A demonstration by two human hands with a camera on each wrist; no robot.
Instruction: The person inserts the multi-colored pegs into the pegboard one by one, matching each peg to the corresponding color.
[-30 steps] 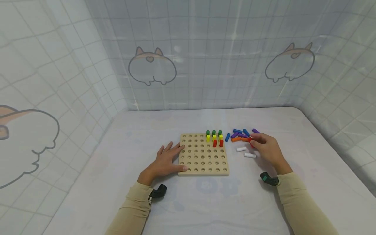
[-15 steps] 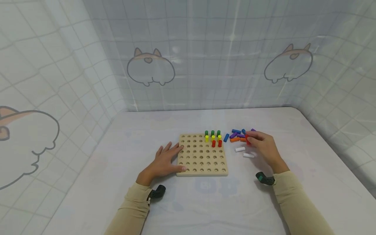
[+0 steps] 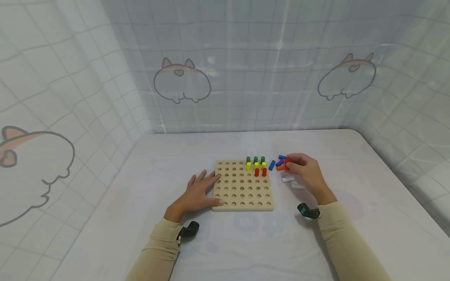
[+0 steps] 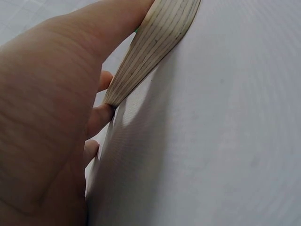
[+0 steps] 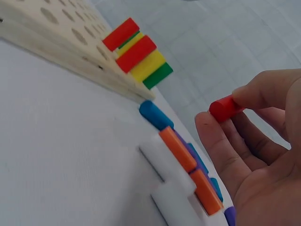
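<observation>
Table (image 3: 246, 242): white padded top, walled by a curtain at the back and both sides; broad bare cloth in front of the pegboard and to its left.
Pegboard (image 3: 242, 189): square wooden board of holes, lying flat mid-table; near edge runs parallel to the person; only its far right corner carries pegs.
Left hand (image 3: 198, 193): fingers spread flat, on the pegboard's left edge; thumb against the front left corner, fingertips over the far left rim. Holds nothing.
Right hand (image 3: 306, 171): just right of the pegboard's far right corner, raised over the loose pile; thumb and fingertips pinch the red peg.
Standing pegs (image 3: 256, 166): green row at the pegboard's far edge, yellow row next in, two red beside them.
Loose pegs (image 5: 183, 153): blue, orange, purple and white, lying on their sides right of the pegboard, close-packed and touching; blue one nearest the board edge, narrow gap.
Red peg (image 5: 225, 108): in the pinch, clear of the cloth, right of the pegboard and apart from it.
</observation>
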